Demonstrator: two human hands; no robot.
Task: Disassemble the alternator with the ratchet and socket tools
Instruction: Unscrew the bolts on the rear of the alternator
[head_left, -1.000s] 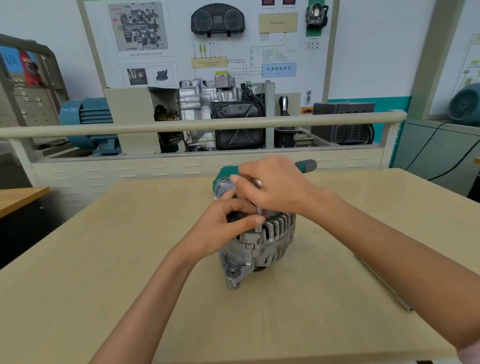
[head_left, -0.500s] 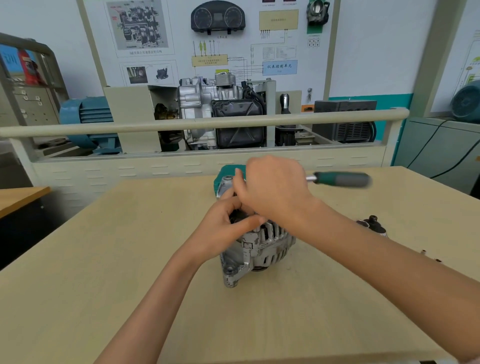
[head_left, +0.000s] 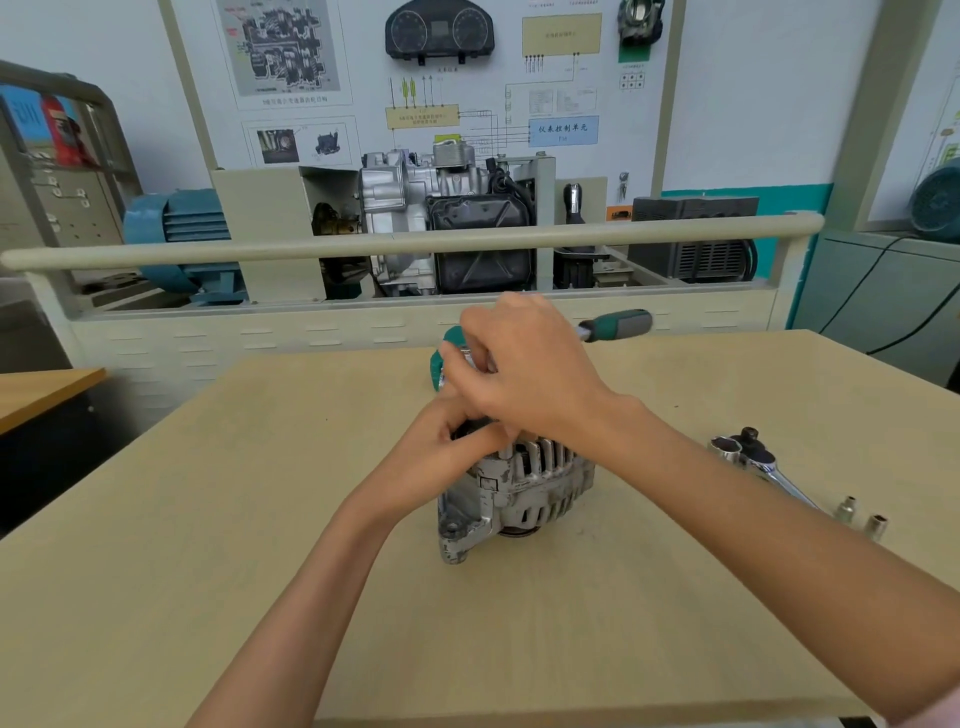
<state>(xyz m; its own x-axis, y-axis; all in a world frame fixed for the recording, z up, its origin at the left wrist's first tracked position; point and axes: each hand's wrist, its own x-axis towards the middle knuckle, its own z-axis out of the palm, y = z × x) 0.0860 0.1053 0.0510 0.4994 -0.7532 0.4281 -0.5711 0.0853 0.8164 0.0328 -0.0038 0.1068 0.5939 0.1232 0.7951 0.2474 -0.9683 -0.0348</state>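
It's a training workshop: a cutaway gearbox and wiring charts stand behind a rail, and in front of them a pale wooden worktop carries the job. The alternator sits near the middle of it, resting on its pulley end with one mounting ear toward the person.

The left hand curls over the top of the housing, fingers bent round its upper edge to steady it. The right hand is clenched around the head of a ratchet, whose green handle sticks out to the right, above the worktop. From where I stand the socket and the fastener are hidden under both hands, so I can't tell whether the tool is fully seated.

That is the main worry. If the socket sits only partly on the bolt, a pull on the handle could round the head or let the tool jump off, and the left fingers lie just beside it. The alternator is held by hand alone, so a hard pull could tip or spin it.

A second ratchet and two loose sockets lie to the right, near the right forearm; a sweep of that arm could knock them off the edge.
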